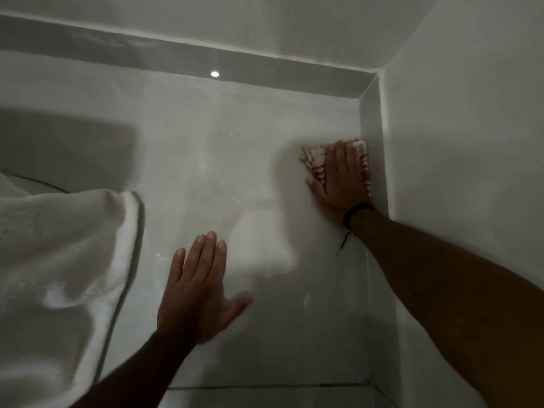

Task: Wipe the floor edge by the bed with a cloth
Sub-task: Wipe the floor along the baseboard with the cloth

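Note:
A red-and-white striped cloth (pixel 315 160) lies on the pale glossy floor (pixel 235 148), tight against the skirting of the right wall (pixel 371 119). My right hand (pixel 341 178) presses flat on top of the cloth, fingers pointing toward the far corner; a dark band circles its wrist. My left hand (pixel 195 290) rests flat on the floor in the middle, fingers spread, holding nothing. White bedding (pixel 59 254) hangs down at the left and touches the floor.
A grey skirting strip (pixel 176 54) runs along the far wall and meets the right wall's skirting at the corner. A ceiling light reflects on the floor as a bright dot (pixel 215 73). A tile joint (pixel 265 386) crosses the floor near the bottom.

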